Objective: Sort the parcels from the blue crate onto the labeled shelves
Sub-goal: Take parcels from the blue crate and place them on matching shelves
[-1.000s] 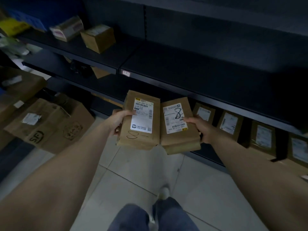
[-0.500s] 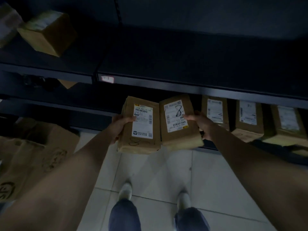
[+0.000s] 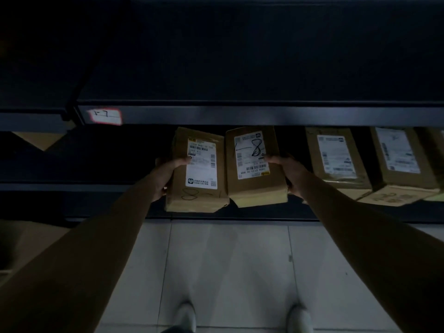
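Closest to you, your two pale shoes [image 3: 185, 317] stand on the light tiled floor [image 3: 228, 260], toes toward the shelving. Your bare forearms reach forward from both lower corners and converge on two brown parcels held side by side, their long edges touching or very nearly so.

Your left hand [image 3: 165, 175] grips the left parcel [image 3: 199, 174] by its left side, thumb laid over the top face at the edge of the white shipping sticker and fingers wrapped underneath. A figure 8 is scrawled on the bare cardboard below that sticker. Your right hand [image 3: 288, 171] grips the right parcel [image 3: 254, 169] by its right side, thumb pressed onto the sticker and fingers curled round the edge. That sticker carries a handwritten 8 too.

Both parcels sit in the opening of the lower shelf [image 3: 72, 187]. You cannot tell whether they rest on it or hang just above it. To their right, two more shelved parcels [image 3: 336, 157] lie on that same level, stickers up, near your right wrist.

Above them runs the dark front edge of the upper shelf [image 3: 264, 115], with a red-bordered white shelf label [image 3: 105, 116] at its left end. Its writing is too blurred to read. Beyond is deep shadow.
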A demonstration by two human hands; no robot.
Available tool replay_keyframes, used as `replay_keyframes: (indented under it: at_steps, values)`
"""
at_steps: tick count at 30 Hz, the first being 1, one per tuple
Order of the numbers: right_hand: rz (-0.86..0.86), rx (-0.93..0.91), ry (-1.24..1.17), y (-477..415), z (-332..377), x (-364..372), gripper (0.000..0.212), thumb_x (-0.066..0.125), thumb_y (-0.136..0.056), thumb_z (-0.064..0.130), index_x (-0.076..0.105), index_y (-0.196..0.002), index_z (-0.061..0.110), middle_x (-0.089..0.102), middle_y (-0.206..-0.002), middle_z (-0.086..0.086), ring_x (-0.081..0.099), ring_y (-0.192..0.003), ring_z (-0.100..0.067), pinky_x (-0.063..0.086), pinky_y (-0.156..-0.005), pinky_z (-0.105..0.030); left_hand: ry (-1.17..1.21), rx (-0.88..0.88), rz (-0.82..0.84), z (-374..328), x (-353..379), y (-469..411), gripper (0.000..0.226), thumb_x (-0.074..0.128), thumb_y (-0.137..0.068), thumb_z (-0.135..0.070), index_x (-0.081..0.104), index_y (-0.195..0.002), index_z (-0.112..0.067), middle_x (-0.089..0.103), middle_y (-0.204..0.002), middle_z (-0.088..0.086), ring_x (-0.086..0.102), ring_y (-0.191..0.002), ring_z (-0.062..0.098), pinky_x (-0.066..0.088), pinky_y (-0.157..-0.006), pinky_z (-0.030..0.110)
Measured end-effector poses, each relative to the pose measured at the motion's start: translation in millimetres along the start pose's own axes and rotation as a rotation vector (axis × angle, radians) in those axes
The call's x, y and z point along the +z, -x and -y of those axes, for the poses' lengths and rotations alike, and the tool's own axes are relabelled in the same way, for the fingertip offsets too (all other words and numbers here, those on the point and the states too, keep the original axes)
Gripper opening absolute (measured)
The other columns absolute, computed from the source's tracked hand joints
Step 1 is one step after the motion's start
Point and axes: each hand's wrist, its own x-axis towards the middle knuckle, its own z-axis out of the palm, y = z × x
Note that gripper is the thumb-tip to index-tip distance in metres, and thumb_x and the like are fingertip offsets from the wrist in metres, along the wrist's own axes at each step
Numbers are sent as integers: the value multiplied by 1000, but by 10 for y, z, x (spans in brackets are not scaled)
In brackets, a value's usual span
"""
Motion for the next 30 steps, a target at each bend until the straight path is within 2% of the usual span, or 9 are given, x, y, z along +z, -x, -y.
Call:
replay_keyframes:
  at_steps: [3, 6, 10, 13, 17, 20, 23, 25, 30]
  values:
    - [-5, -7, -17, -225, -68, 4, 48, 67, -85, 30, 53, -129, 20, 70, -109, -12, 67, -96, -32, 54, -78, -44, 4, -15, 26, -18, -20, -188, 48, 69, -76, -50, 61, -115, -22, 72, -104, 7, 67, -91, 24, 50, -69, 33]
    - [-9, -11, -59, -392, -122, 8, 49, 67, -85, 31, 53, -131, 21, 68, -115, -11, 64, -105, -34, 48, -94, -53, 62, 5, 55, -51, -46, -351, 49, 70, -76, -47, 63, -115, -19, 72, -106, 11, 67, -98, 31, 52, -88, 46]
    - [-58, 12, -49, -446, -112, 20, 49, 67, -85, 34, 53, -131, 22, 69, -109, -7, 64, -97, -28, 51, -70, -38, 78, 6, 0, -109, -72, -405, 36, 66, -82, -40, 66, -108, -16, 74, -96, 10, 68, -86, 28, 53, -69, 37]
    - [-187, -4, 31, -386, -65, 49, 48, 66, -87, 28, 53, -131, 15, 65, -114, -9, 59, -97, -25, 47, -75, -37, -4, 36, -143, -131, -60, -370, 37, 66, -86, -26, 60, -118, -9, 66, -114, 15, 64, -99, 30, 52, -79, 40]
    - [-308, -148, 467, 37, 110, 112, 39, 59, -93, 26, 54, -130, 14, 64, -113, -10, 59, -88, -21, 47, -73, -29, -403, 119, -296, -240, 82, -53, 49, 61, -88, -17, 46, -134, -8, 54, -130, 18, 53, -116, 35, 48, -94, 42]
    - [-152, -208, 869, 616, 370, 124, 40, 53, -95, 22, 52, -133, 10, 63, -124, -13, 62, -100, -25, 43, -76, -23, -745, 161, -282, -382, 332, 508, 57, 62, -86, -24, 41, -137, -8, 45, -135, 20, 47, -121, 37, 44, -99, 48]
    - [24, -185, 1103, 1268, 761, 96, 53, 52, -95, 27, 39, -145, 12, 50, -141, -10, 53, -121, -25, 41, -88, -24, -1009, 321, -16, -626, 737, 1235, 40, 56, -90, -26, 51, -127, -14, 53, -129, 13, 53, -112, 30, 44, -96, 41]
    - [10, -233, 1231, 1734, 1116, 25, 53, 51, -95, 29, 40, -144, 13, 48, -143, -9, 48, -126, -25, 39, -96, -28, -1073, 492, 100, -959, 1017, 1701, 32, 54, -91, -25, 55, -122, -18, 58, -125, 8, 57, -106, 24, 45, -94, 37]
    - [-405, -428, 1342, 3040, 2119, -310, 41, 52, -93, 33, 52, -130, 15, 58, -126, -13, 57, -112, -31, 45, -79, -32, -1089, 1040, 101, -2242, 1525, 2899, 31, 56, -90, -22, 58, -120, -14, 59, -118, 9, 56, -108, 27, 43, -92, 38]
